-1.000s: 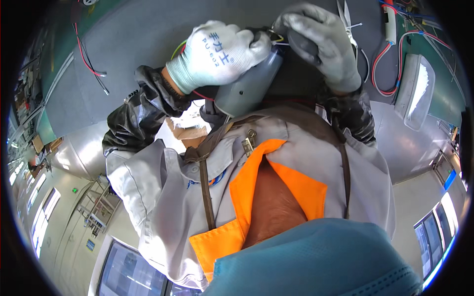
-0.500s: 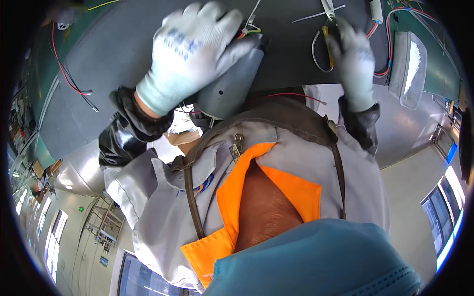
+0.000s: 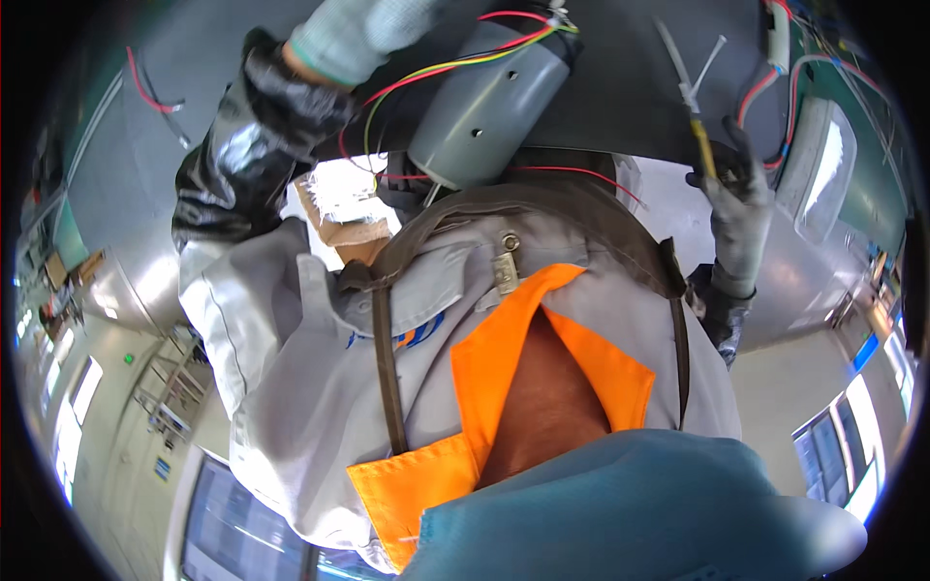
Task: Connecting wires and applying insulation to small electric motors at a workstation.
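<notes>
Grey cylinder (image 3: 489, 111) is sitting slanted at the near edge of your dark table (image 3: 620, 107), lower end right by your brown apron (image 3: 552, 208), with red, yellow and black wires (image 3: 441, 68) running off its top end toward your left. Your gloved left hand (image 3: 363, 29) is up near those wires, but the fingers are cut off by the top edge so I can't tell if it's open or gripping anything. Your right hand (image 3: 742, 208) has its fingers closed on the yellow handle of the scissors (image 3: 704, 145), blades pointing away from you, with a clear plastic container (image 3: 816, 169) farther right.
</notes>
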`<state>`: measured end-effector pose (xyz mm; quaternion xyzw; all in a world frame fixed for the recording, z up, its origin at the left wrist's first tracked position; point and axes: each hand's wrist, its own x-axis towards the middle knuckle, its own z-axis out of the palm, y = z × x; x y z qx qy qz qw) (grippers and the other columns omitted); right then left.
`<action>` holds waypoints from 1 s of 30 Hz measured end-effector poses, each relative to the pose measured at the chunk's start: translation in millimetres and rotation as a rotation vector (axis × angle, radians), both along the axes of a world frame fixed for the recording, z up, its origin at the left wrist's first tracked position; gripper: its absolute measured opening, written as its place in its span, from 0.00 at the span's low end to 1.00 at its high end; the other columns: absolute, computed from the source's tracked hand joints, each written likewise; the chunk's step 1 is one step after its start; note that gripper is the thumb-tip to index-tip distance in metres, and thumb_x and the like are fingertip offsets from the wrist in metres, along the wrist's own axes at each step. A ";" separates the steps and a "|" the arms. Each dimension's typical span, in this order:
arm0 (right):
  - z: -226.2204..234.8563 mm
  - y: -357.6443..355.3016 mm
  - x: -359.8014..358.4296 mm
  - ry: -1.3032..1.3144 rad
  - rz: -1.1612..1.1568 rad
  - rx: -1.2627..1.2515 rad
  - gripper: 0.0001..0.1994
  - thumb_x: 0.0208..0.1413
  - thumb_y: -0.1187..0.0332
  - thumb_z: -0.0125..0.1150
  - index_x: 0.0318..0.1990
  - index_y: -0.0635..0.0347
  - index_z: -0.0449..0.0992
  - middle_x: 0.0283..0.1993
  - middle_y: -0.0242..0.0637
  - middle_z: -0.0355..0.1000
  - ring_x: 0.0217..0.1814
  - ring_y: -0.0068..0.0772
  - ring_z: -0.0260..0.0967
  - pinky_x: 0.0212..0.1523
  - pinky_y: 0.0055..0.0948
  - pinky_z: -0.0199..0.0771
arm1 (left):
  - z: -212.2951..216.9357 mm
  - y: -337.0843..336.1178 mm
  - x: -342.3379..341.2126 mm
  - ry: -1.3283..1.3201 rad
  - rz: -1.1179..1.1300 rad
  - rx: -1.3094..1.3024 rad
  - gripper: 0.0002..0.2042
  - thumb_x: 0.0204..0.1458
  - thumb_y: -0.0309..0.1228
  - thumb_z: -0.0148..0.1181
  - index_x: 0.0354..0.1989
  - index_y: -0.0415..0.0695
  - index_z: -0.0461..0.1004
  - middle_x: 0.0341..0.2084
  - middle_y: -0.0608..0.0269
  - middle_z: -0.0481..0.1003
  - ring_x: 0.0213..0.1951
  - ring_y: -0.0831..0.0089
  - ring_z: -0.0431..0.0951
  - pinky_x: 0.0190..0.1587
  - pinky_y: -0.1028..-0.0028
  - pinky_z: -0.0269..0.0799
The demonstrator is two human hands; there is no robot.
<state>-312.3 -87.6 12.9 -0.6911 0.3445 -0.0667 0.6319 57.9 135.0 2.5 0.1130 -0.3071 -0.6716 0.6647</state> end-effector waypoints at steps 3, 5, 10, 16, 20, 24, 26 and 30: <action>-0.8 -2.8 23.3 -0.294 0.011 0.180 0.30 0.66 0.69 0.60 0.72 0.69 0.59 0.52 0.38 0.73 0.48 0.27 0.74 0.56 0.34 0.77 | 19.8 0.8 -13.2 -0.968 0.645 0.166 0.36 0.61 0.53 0.58 0.60 0.25 0.69 0.54 0.51 0.78 0.55 0.67 0.77 0.62 0.73 0.69; -7.0 -18.8 25.0 -0.329 -0.017 0.191 0.31 0.67 0.64 0.60 0.72 0.69 0.59 0.49 0.36 0.73 0.43 0.26 0.73 0.56 0.33 0.77 | -8.6 -19.3 -6.5 -0.961 0.651 0.060 0.35 0.61 0.52 0.58 0.59 0.26 0.70 0.54 0.49 0.78 0.56 0.65 0.77 0.63 0.71 0.68; -20.9 -8.3 68.2 -0.094 0.403 0.269 0.36 0.65 0.45 0.61 0.71 0.63 0.65 0.47 0.33 0.74 0.35 0.17 0.71 0.36 0.22 0.73 | 2.0 14.8 7.3 -1.203 0.808 -0.110 0.31 0.64 0.49 0.54 0.60 0.28 0.71 0.57 0.42 0.77 0.59 0.59 0.77 0.65 0.66 0.68; 30.3 24.1 105.6 -0.136 0.770 -0.655 0.30 0.62 0.57 0.67 0.68 0.57 0.67 0.49 0.46 0.80 0.47 0.43 0.81 0.49 0.38 0.78 | -21.0 -6.5 -10.4 -0.817 0.643 -0.023 0.33 0.65 0.50 0.54 0.64 0.30 0.68 0.59 0.45 0.75 0.60 0.62 0.76 0.64 0.66 0.70; 56.4 42.6 115.2 0.216 0.761 -0.577 0.31 0.57 0.59 0.72 0.67 0.56 0.69 0.44 0.48 0.81 0.45 0.45 0.81 0.47 0.37 0.79 | -8.9 29.1 -5.7 -0.779 0.782 -0.060 0.30 0.66 0.46 0.56 0.65 0.31 0.68 0.58 0.46 0.75 0.60 0.63 0.76 0.62 0.66 0.72; 26.9 26.0 112.5 0.496 0.471 -0.650 0.29 0.58 0.59 0.70 0.65 0.56 0.71 0.42 0.50 0.80 0.42 0.49 0.80 0.44 0.37 0.79 | 24.4 59.1 10.5 -1.545 0.739 -0.362 0.24 0.67 0.39 0.56 0.60 0.29 0.70 0.50 0.48 0.79 0.54 0.62 0.79 0.58 0.66 0.75; -2.0 -23.2 76.7 0.380 0.439 -1.161 0.26 0.59 0.59 0.69 0.63 0.57 0.73 0.40 0.48 0.79 0.38 0.44 0.80 0.39 0.34 0.79 | 29.1 29.1 -4.4 -0.987 0.387 -0.415 0.21 0.68 0.36 0.56 0.57 0.28 0.72 0.46 0.50 0.80 0.50 0.63 0.81 0.55 0.67 0.76; 36.4 52.2 122.1 0.277 0.503 -0.459 0.16 0.61 0.58 0.67 0.50 0.60 0.80 0.33 0.47 0.77 0.31 0.39 0.76 0.33 0.34 0.76 | 55.2 122.5 -78.5 -1.574 0.899 0.371 0.26 0.55 0.50 0.65 0.57 0.46 0.77 0.44 0.52 0.78 0.47 0.53 0.80 0.49 0.62 0.76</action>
